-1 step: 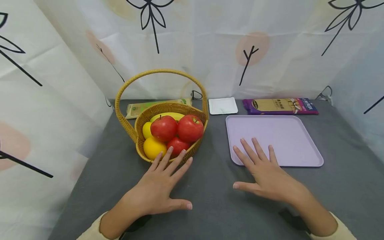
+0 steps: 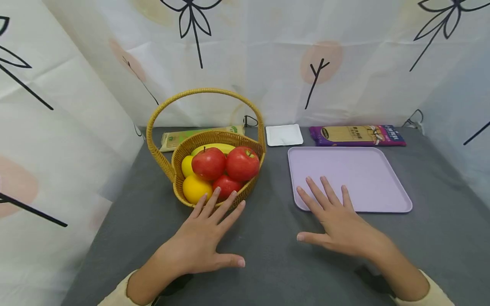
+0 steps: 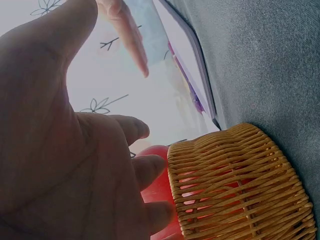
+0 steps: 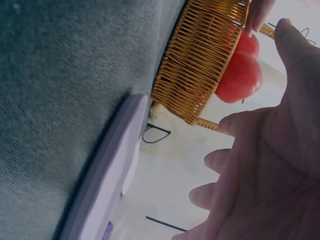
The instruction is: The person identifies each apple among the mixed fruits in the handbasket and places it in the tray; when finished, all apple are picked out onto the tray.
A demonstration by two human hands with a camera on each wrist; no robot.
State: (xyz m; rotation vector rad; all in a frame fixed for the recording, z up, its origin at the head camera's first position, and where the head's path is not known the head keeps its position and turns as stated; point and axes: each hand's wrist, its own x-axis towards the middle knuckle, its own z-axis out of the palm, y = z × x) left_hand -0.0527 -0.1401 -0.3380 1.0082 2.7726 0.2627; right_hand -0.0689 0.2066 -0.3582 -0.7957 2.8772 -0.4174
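My left hand (image 2: 203, 240) is spread palm down, its fingertips overlapping the near rim of a wicker basket (image 2: 245, 193) in the head view. Fruit fills the basket: a red apple (image 2: 209, 164) and another apple (image 2: 243, 164) on top, a third apple (image 2: 226, 186) lower, a yellow round fruit (image 2: 196, 189) in front, more yellow fruit (image 2: 187, 166) at the left, and a banana (image 2: 214, 147) behind. Fingers spread wide, my right hand (image 2: 344, 229) hovers palm down, fingertips over the near left part of a lilac tray (image 2: 383, 187). Neither hand holds anything.
Behind the tray lies a purple and gold food packet (image 2: 356, 135). To its left is a white square packet (image 2: 284, 135). A green and yellow packet (image 2: 174, 140) lies behind the basket, whose tall handle (image 2: 204, 90) arches above it. Printed white curtains (image 2: 268, 76) enclose the grey table (image 2: 268, 255).
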